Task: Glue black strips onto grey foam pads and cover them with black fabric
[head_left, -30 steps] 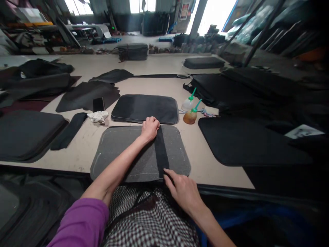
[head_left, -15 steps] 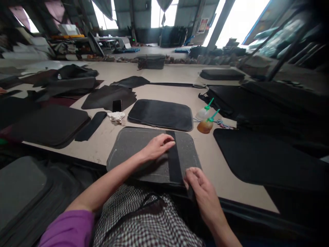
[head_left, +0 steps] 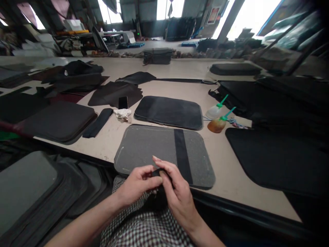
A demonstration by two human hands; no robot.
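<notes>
A grey felt panel (head_left: 151, 147) with rounded corners lies at the table's near edge. A black strap (head_left: 183, 155) runs across it from back to front. Both hands are off the panel and meet just in front of its near edge, above my lap. My left hand (head_left: 137, 183) and my right hand (head_left: 174, 192) pinch a second black strip (head_left: 157, 173) between their fingertips. Most of that strip is hidden by the fingers and hangs down toward my checked clothing.
A black panel (head_left: 169, 112) lies behind the grey one. Two glue bottles (head_left: 218, 118) with green nozzles stand to its right, a crumpled white rag (head_left: 122, 114) to its left. Black sheets cover the right side (head_left: 269, 161) and left side (head_left: 59, 120) of the table (head_left: 108, 140).
Both hands left the strap on the grey panel and came together near my body, now holding another black strip. The camera view shifted left and tilted.
</notes>
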